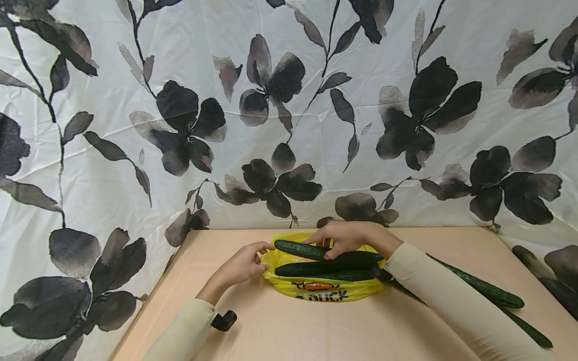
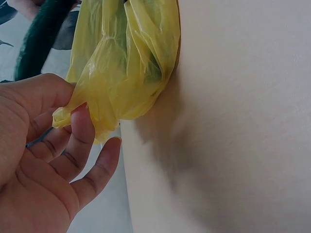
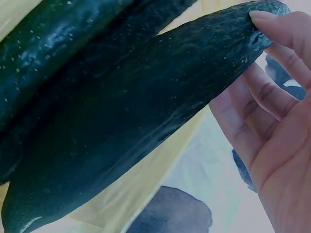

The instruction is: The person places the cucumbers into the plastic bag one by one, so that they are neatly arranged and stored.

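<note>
The person's cream right sleeve point(image 1: 478, 321) lies nearest the camera, reaching up to a right hand point(image 1: 349, 238) that grips a dark green cucumber point(image 1: 295, 248) between thumb and fingers; the right wrist view shows the grip near one end. This cucumber lies slanted over the open mouth of a yellow plastic bag point(image 1: 368, 288), just below the right hand. More cucumbers point(image 1: 298, 269) rest inside the bag, on the near side of that hand. To its right, beyond the forearm, two others point(image 1: 492, 288) lie on the pale tabletop point(image 1: 280, 331), partly hidden by the sleeve.

The left hand point(image 1: 239, 263) pinches the bag's edge at the side nearest it, its remaining fingers loosely bent.

The step in hand seems to be moving the held cucumber through the bag's mouth; whether in or out, I cannot tell. The next move probably calls for a steady rim in the left hand while the right guides the cucumber lengthwise, clear of the plastic.
</note>
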`<state>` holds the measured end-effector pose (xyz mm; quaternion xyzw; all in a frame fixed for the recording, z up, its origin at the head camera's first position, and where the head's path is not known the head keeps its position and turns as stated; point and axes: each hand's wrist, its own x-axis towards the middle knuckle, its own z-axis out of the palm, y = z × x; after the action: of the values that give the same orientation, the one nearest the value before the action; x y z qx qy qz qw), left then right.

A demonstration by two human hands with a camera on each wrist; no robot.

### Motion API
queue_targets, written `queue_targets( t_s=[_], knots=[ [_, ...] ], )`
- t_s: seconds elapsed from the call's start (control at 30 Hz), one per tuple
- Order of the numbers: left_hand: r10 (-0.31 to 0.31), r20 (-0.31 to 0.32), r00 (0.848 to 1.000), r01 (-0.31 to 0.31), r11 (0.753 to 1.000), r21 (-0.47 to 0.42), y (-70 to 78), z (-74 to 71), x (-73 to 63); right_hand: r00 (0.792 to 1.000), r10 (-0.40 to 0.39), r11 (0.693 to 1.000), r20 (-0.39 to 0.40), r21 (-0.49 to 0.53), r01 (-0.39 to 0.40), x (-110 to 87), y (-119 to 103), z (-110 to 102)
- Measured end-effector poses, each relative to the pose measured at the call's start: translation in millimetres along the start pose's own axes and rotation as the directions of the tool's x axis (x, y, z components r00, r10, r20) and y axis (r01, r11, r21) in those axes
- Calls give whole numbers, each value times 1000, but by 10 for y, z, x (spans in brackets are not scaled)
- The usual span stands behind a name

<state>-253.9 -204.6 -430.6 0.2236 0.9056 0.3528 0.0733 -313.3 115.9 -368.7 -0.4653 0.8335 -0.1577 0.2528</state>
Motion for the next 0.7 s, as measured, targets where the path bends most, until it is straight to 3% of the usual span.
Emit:
queue_targets(
  t_s=[0.33, 0.7],
  knots=[
    [9, -6, 1000, -9, 1000, -4, -13, 9, 14, 996, 81, 996, 49, -50, -79, 159, 44, 157],
    [-7, -6, 1000, 7, 1000, -7, -4, 11, 18, 994, 87, 992, 62, -97, -81, 193, 69, 239]
  ],
)
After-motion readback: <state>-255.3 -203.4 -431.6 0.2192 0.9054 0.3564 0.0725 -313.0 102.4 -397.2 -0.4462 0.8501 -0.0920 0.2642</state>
